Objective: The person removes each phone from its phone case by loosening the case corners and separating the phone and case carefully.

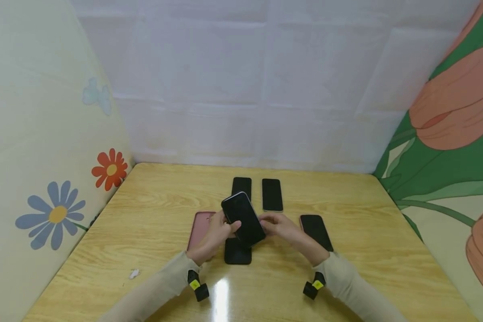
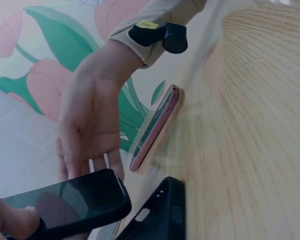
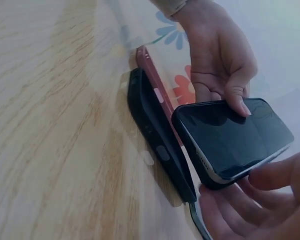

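A dark-screened phone (image 1: pixel 243 218) is held tilted above the table, partly set in a black case (image 3: pixel 210 182); its silver edge shows along one side in the right wrist view. My left hand (image 1: pixel 218 232) grips it from the left, thumb (image 3: pixel 238 97) flat on the screen. At the phone's right edge, my right hand (image 1: pixel 279 226) pinches it, with thumb at the side and fingers underneath. Below the phone lies an empty black case (image 1: pixel 238 252), hollow side up. Left of that, partly behind my left hand, is a pink case (image 1: pixel 200 227).
Two dark phones, one at the back left (image 1: pixel 241 184) and one at the back right (image 1: pixel 272 195), lie on the wooden table (image 1: pixel 153 197). A pink-edged phone (image 1: pixel 315 230) lies beside my right forearm. A small white scrap (image 1: pixel 134 273) is at the front left.
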Demonstrator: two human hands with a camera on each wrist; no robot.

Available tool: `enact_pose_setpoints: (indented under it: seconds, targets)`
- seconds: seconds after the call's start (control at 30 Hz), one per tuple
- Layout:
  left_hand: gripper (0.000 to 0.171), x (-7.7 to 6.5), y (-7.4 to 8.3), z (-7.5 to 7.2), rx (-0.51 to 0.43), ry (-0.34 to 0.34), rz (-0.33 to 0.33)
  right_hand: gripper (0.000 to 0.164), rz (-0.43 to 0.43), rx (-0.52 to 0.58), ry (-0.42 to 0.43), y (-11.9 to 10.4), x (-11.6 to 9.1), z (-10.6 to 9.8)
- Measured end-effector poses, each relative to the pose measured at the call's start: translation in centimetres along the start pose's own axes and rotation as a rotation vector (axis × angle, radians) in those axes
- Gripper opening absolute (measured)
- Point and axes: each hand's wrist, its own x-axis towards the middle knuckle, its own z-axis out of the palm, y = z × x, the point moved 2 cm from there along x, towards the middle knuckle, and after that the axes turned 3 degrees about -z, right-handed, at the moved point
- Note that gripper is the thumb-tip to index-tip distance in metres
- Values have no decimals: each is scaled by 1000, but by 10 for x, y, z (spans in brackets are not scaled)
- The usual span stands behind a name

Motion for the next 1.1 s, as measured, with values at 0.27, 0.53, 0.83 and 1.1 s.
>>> enact_pose_setpoints:
  seconds: [0.27, 0.53, 0.83, 1.1]
  targets:
    - [37, -1, 0, 3, -7, -6, -7, 15, -164, -134, 216, -16, -1, 6]
    - [38, 0, -1, 5, -27, -12, -20, 17, -138, -118, 246, -18, 0, 13]
    - [39, -4, -3, 6, -7, -49, -27, 17, -126, -135, 253, -15, -5, 16]
    - [37, -1, -1, 7, -1, 22, -13, 20, -89, -168, 211, -17, 4, 11]
